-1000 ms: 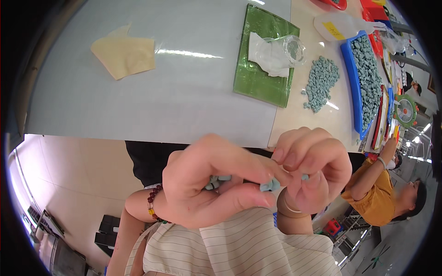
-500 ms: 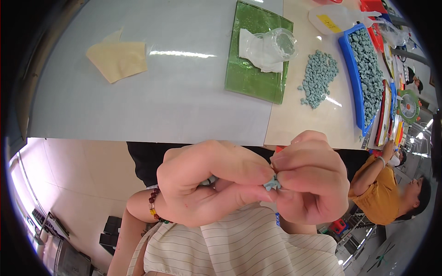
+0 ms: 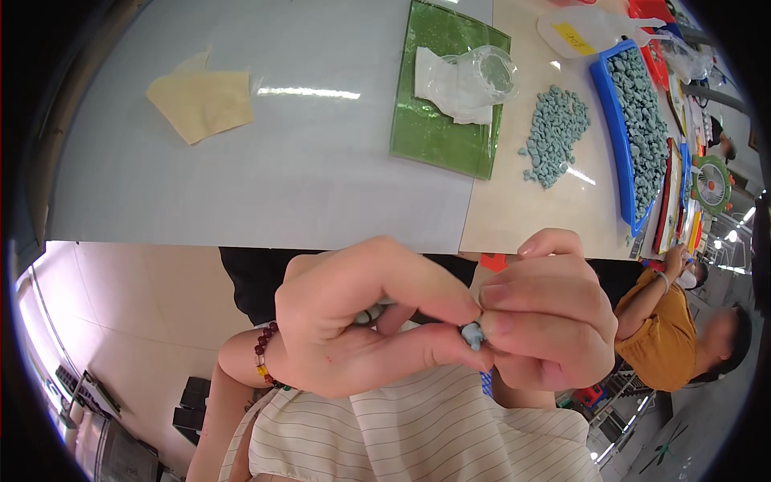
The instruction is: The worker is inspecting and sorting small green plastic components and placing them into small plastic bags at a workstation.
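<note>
Above my lap, just off the table's near edge, I pinch a small knobbly blue-green piece (image 3: 474, 336) between the fingertips of both hands. My left hand (image 3: 353, 321) touches it with thumb and forefinger from the left. From the right, my right hand (image 3: 558, 321) grips it with thumb and finger, the other fingers curled in. Inside the curl of my left hand sit more greyish pieces (image 3: 371, 313), mostly hidden by the fingers. A loose pile of similar blue-green pieces (image 3: 556, 132) lies on the table at the right.
Right of the pile stands a blue tray (image 3: 614, 132) full of pieces. A clear cup (image 3: 491, 72) lies on white tissue on a green glass slab (image 3: 442, 149). Tan cloth (image 3: 205, 104) is at left, a squeeze bottle (image 3: 566, 36) at far right. Another person (image 3: 666, 329) works at right.
The fingers of both hands have shifted around the small piece, which has turned and sits slightly lower. My right hand has opened a little at the top.
</note>
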Demonstrator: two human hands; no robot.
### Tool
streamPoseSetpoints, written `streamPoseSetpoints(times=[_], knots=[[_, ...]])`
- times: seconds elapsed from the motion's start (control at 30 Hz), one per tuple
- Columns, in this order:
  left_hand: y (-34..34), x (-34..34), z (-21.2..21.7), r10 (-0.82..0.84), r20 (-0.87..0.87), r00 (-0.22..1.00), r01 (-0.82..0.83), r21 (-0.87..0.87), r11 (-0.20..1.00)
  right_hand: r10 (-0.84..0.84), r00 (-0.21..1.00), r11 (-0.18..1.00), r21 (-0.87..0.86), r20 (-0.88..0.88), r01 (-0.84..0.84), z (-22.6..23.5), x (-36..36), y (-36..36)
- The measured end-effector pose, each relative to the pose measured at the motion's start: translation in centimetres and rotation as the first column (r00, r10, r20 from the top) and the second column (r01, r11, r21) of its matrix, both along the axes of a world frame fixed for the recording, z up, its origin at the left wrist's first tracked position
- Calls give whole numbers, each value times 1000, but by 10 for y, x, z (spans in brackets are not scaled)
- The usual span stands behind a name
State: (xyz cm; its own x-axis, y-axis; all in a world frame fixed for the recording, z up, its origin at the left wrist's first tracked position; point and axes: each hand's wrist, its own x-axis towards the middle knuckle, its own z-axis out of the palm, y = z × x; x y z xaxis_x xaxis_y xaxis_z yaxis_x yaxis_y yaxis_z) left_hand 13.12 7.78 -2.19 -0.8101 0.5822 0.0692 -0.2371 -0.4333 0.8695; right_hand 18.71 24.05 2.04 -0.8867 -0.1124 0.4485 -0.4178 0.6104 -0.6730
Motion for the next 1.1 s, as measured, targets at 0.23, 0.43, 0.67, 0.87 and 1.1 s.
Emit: streamPoseSetpoints(times=[0.23,0.43,0.67,0.87,1.1], knots=[[5,-2,-3,-175,146,974,165,78,983,-109,994,979,-175,1,107,-9,-8,-3],[5,-6,-7,-288,121,950,271,142,952,36,996,999,-37,-79,-39,-8,-11,8],[-4,-10,-6,-591,584,556,72,675,735,-820,542,495,248,-183,833,10,-4,131],[1,-10,17,-429,741,516,121,433,893,-805,560,534,171,-194,828,7,-4,176],[-3,-10,-6,-580,457,674,298,550,780,-722,672,672,66,-164,738,4,0,98]])
